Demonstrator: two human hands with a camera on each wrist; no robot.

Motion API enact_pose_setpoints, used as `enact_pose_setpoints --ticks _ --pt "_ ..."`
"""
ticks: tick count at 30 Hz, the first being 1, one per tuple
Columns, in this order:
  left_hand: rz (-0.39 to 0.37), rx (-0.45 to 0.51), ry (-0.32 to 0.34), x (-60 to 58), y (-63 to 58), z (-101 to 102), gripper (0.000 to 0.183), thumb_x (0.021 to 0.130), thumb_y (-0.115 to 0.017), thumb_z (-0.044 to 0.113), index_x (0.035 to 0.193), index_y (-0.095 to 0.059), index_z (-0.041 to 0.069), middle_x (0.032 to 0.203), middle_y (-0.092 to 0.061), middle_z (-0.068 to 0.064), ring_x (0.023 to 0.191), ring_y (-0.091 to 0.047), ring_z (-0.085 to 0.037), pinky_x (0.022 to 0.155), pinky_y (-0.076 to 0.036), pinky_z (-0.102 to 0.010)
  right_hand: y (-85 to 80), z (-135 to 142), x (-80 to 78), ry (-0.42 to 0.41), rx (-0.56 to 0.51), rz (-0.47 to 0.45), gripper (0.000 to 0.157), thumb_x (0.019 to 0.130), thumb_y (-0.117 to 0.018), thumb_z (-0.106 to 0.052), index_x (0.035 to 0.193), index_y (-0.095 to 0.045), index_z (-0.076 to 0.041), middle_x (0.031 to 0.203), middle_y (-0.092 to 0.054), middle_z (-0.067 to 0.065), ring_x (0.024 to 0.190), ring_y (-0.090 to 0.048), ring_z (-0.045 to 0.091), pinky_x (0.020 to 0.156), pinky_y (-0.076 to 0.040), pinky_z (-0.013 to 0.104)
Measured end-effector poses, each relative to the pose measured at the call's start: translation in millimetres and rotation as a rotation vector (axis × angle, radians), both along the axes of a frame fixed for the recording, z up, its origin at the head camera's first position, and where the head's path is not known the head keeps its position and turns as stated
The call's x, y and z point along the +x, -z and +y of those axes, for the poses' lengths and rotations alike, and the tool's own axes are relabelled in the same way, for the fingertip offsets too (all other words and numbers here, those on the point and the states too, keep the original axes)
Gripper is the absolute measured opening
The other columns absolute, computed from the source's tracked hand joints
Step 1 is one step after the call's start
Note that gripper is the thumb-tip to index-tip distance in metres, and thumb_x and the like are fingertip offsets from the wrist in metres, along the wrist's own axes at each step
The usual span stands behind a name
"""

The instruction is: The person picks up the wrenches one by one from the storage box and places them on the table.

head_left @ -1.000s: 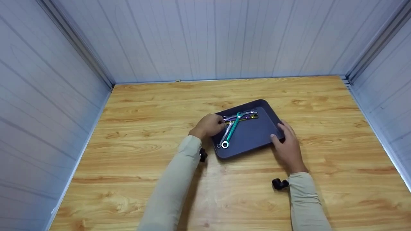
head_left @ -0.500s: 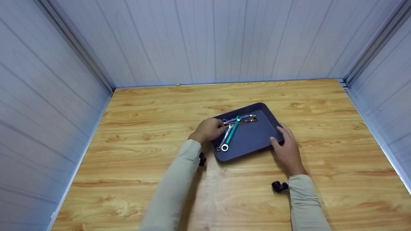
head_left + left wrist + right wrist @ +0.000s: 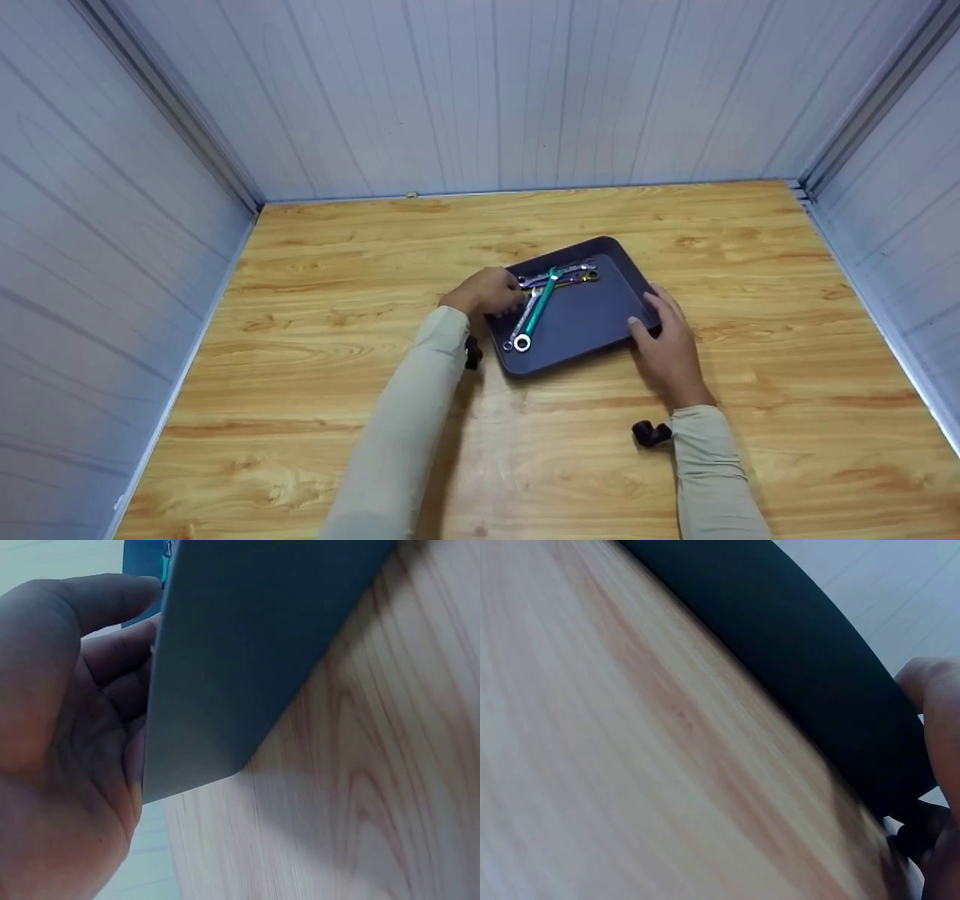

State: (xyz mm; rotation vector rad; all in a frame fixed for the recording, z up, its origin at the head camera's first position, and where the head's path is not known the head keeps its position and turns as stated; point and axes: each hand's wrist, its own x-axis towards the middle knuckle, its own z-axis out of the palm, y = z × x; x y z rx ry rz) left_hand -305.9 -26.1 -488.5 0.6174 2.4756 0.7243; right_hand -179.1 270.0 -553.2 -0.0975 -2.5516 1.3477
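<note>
A dark grey tray [image 3: 577, 322] lies slanted on the wooden table with several combination wrenches inside. On top is a green wrench [image 3: 540, 307], beside a silver wrench [image 3: 523, 321]. Behind them, a purple-and-gold wrench [image 3: 568, 280] and another silver wrench [image 3: 574, 268] run crosswise. My left hand [image 3: 487, 291] reaches over the left rim, fingertips down by the near ends of the crosswise wrenches; I cannot tell whether it grips one. In the left wrist view, the thumb [image 3: 112, 600] and curled fingers pass behind the tray wall [image 3: 232, 652]. My right hand [image 3: 667, 345] holds the near right corner, thumb on the rim.
Pale panel walls [image 3: 495, 97] enclose the wooden table [image 3: 337, 375] at the back and both sides. Black wrist cameras hang by both sleeves, the right camera [image 3: 649, 434] close over the table.
My left fingers have shifted slightly and point further down inside the left rim. The right hand keeps its hold on the corner, and the wrenches lie much as before.
</note>
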Motion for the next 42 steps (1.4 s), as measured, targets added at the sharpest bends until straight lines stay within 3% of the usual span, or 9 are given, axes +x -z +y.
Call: enact_pose_setpoints --ticks 6,11,16,22,35,42 --pt "-0.01 -0.026 0.016 -3.9 -2.2 5 0.028 0.099 -0.057 0.024 0.09 -0.076 0.005 0.077 -0.068 -0.001 0.065 -0.057 -0.014 0.063 -0.048 -0.03 -1.0 2 -1.7 0.004 0.006 0.0 0.053 0.101 -0.061 -0.03 0.145 -0.05 -0.003 0.161 -0.031 -0.002 0.147 -0.026 0.024 0.118 -0.022 0.048" --pt "-0.047 -0.016 0.014 -6.2 -5.5 8 0.026 0.098 -0.059 0.018 0.091 -0.078 0.002 0.081 -0.072 -0.008 0.07 -0.064 -0.021 0.064 -0.051 -0.031 0.5 3 -3.3 0.004 0.011 -0.007 0.05 0.1 -0.061 -0.031 0.14 -0.055 -0.002 0.16 -0.032 -0.004 0.147 -0.026 0.025 0.118 -0.022 0.049" --pt "-0.085 -0.011 -0.017 -5.6 -5.2 10 0.019 0.094 -0.066 0.015 0.09 -0.078 0.001 0.084 -0.073 -0.011 0.073 -0.066 -0.022 0.067 -0.054 -0.034 1.2 3 -2.5 0.008 0.01 -0.007 0.048 0.1 -0.061 -0.032 0.137 -0.058 -0.001 0.16 -0.032 -0.003 0.147 -0.026 0.026 0.118 -0.022 0.049" --pt "-0.075 -0.05 -0.077 -5.0 -4.4 13 0.018 0.09 -0.073 0.02 0.082 -0.077 0.004 0.076 -0.072 -0.005 0.067 -0.065 -0.019 0.06 -0.051 -0.032 -0.3 2 -1.6 0.006 0.005 0.0 0.044 0.1 -0.062 -0.026 0.134 -0.059 0.001 0.159 -0.035 0.0 0.146 -0.028 0.027 0.117 -0.024 0.05" --pt "0.006 -0.092 -0.133 4.3 7.9 20 0.026 0.087 -0.077 0.031 0.069 -0.071 0.014 0.063 -0.063 0.004 0.058 -0.056 -0.013 0.057 -0.045 -0.031 4.0 5 4.1 0.016 0.001 -0.019 0.045 0.1 -0.061 -0.031 0.134 -0.06 -0.001 0.159 -0.033 -0.003 0.146 -0.027 0.026 0.117 -0.023 0.049" --pt "0.102 -0.116 -0.115 6.4 12.5 26 0.035 0.086 -0.076 0.032 0.06 -0.057 0.018 0.059 -0.055 0.008 0.057 -0.051 -0.012 0.057 -0.041 -0.031 1.9 8 4.7 0.024 -0.006 -0.006 0.043 0.1 -0.062 -0.027 0.133 -0.061 0.001 0.159 -0.034 -0.002 0.146 -0.028 0.027 0.117 -0.023 0.049"
